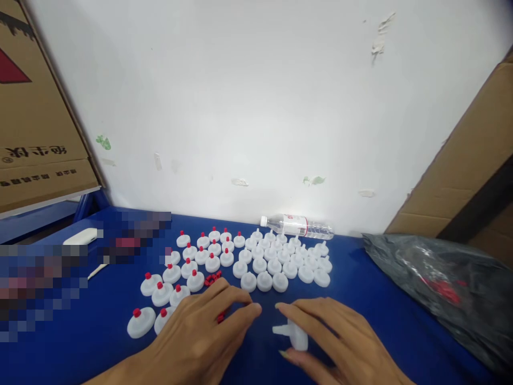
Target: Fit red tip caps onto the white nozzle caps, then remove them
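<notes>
My right hand (336,337) grips a white plastic nozzle cap (298,337) by its round base, thumb below and fingers above. The cap lies on its side with its bare spout pointing left. Across from it, my left hand (204,326) has thumb and index fingertip close together; whatever they may pinch is hidden. Small loose red caps (213,278) lie just beyond that hand, and a bit of red shows between its fingers. To the left stand several white nozzle caps with red tips (162,293). Several white nozzle caps without red tips (264,281) stand grouped behind my hands.
A clear plastic bottle (296,225) lies along the white wall (256,107). On the right, a dark plastic bag (449,289) with red pieces rests on the blue table (344,299). Cardboard boxes (40,123) stand at both sides. A white device (80,236) sits at left, near blurred-out areas.
</notes>
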Tool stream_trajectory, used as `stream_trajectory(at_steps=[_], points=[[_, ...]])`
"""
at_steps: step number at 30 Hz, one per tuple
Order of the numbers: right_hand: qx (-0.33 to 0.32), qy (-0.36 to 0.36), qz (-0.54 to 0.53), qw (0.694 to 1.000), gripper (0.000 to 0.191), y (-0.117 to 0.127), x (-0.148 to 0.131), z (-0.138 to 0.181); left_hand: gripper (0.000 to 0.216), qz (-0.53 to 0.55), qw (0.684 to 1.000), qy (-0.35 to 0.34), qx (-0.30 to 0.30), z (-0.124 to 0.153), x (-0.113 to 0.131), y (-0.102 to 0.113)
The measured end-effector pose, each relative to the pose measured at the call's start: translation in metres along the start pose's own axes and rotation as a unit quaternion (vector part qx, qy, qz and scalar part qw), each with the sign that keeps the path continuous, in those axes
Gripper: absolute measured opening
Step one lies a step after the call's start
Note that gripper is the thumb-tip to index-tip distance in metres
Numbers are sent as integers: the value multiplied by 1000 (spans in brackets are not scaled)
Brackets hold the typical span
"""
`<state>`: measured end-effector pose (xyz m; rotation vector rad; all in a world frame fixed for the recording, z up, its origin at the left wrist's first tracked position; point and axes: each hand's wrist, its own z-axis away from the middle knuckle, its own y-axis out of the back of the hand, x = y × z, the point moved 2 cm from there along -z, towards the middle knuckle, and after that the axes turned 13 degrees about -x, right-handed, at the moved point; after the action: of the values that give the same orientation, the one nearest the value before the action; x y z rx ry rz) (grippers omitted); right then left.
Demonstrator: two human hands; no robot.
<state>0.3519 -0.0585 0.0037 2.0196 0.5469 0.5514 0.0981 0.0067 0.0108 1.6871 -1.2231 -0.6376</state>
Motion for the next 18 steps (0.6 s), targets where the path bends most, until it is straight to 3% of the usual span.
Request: stream_trajectory(at_steps=[9,14,18], points=[[83,-36,-69,993,40,4,-13,-13,26,27,995,-57,77,-2,8,-1],[20,10,-129,991,40,8,-11,-13,23,47,995,-72,51,-4,10,-2],[32,8,-141,989,40,12,-11,-12,18,-21,998,-50,17,-4,14,-3]])
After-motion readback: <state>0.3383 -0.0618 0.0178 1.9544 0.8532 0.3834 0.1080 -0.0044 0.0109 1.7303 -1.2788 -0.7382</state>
